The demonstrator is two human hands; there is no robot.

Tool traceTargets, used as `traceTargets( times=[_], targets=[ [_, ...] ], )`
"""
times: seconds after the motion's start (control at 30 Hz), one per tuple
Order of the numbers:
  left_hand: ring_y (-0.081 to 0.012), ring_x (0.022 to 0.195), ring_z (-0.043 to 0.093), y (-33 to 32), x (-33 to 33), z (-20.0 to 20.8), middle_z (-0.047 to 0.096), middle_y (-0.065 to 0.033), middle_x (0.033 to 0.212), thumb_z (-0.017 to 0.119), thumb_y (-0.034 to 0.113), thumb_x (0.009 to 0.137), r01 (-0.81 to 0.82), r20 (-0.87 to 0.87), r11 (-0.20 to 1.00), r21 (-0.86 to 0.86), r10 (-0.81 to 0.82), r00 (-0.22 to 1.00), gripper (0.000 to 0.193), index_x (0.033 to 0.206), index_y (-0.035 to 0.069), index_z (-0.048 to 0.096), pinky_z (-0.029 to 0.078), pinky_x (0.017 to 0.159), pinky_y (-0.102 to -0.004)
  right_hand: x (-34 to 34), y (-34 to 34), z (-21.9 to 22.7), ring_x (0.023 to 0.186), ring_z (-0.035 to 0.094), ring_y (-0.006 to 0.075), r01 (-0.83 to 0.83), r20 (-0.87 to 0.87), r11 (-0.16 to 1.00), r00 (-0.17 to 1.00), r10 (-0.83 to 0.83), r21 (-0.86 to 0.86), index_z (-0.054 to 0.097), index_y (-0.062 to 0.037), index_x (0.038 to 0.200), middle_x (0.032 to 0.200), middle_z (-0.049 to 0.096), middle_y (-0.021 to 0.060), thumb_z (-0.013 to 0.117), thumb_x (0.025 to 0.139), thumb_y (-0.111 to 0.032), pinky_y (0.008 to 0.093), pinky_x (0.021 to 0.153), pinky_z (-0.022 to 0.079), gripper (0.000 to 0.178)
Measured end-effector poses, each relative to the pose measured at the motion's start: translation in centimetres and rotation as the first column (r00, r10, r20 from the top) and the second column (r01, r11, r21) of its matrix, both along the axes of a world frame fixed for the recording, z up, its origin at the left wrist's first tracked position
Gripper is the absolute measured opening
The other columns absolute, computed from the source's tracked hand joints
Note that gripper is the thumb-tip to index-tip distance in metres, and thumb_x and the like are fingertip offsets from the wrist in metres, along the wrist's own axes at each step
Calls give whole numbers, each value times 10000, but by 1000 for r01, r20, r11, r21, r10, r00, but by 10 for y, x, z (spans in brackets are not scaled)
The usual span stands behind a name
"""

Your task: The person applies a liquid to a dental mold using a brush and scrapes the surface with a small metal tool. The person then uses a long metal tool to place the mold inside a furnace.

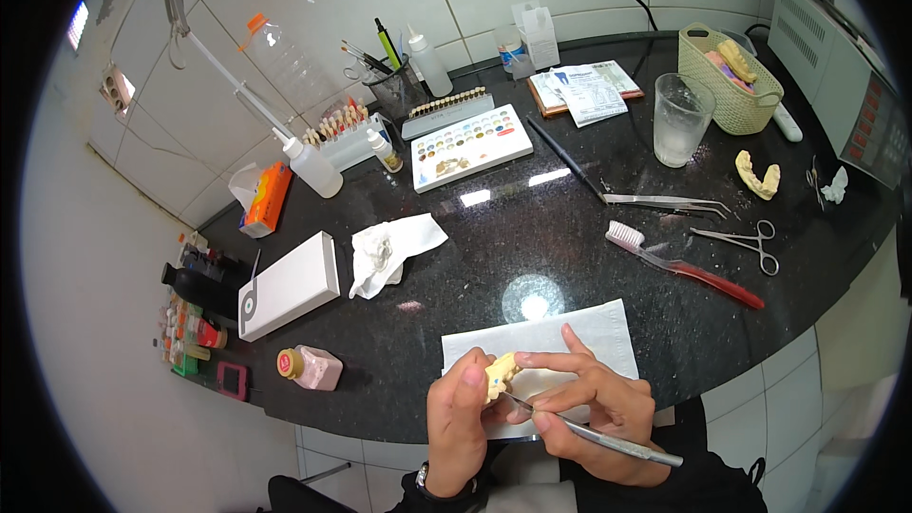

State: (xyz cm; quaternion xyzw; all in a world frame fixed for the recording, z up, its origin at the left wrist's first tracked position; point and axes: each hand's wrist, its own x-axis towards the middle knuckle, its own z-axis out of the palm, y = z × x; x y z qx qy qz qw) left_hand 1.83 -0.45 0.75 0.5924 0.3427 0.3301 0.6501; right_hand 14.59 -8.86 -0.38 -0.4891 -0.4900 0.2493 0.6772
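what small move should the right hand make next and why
Probably a short, light stroke with the slim metal tool: the right hand holds its tip at the yellow dental cast, which the left hand grips.

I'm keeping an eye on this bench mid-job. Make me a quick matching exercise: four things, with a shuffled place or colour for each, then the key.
Things
1. Blue-marked dental model
2. Pen-like metal tool
3. Toothbrush
4. Woven basket

Places and colours
A. Red at the handle, white at the bristles
B. Gripped in the right hand, pen-style
C. Just right of the clear glass, with things inside
D. Held by the left hand

Pairs: 1-D, 2-B, 3-A, 4-C
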Motion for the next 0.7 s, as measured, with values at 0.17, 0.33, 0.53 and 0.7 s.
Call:
traceTargets(
  times=[0.17, 0.33, 0.53, 0.7],
  targets=[
    [-42, 583, 419, -1, 2, -1, 469, 0, 667, 402, 430, 950, -30, -17, 999, 25, 30, 999, 444, 735, 45, 455, 294, 511, -196, -2, 2, -3, 1081, 608, 274, 14, -5, 1000, 1000, -14, -18, 662, -51, 786, 825, 704, 73, 686, 750, -55, 618, 1050, 200, 43],
    [-57, 597, 390, -4, 3, 2, 464, -15, 668, 437, 456, 918, -57, -52, 998, 17, 58, 997, 451, 716, 53, 435, 289, 530, -210, 1, 1, -2, 1058, 622, 264, -7, 22, 1000, 1000, 7, -7, 660, -55, 790, 825, 703, 71, 695, 745, -54, 613, 1058, 181, 57],
    [-55, 582, 379, -1, 2, -3, 448, -13, 658, 455, 432, 916, -48, -96, 998, 41, 52, 994, 439, 703, 50, 432, 281, 511, -215, 4, -1, 5, 1051, 625, 270, 8, 127, 998, 992, 0, -60, 653, -67, 771, 843, 703, 95, 708, 718, -38, 584, 1068, 196, 81],
    [-44, 551, 365, 0, -1, -5, 423, 11, 604, 436, 368, 938, -19, -92, 997, 70, 26, 995, 405, 696, 44, 441, 280, 486, -220, 7, -1, 7, 1046, 627, 271, 7, 155, 999, 988, -1, -40, 651, -66, 759, 841, 703, 91, 703, 713, -31, 584, 1062, 216, 78]
  ],
)
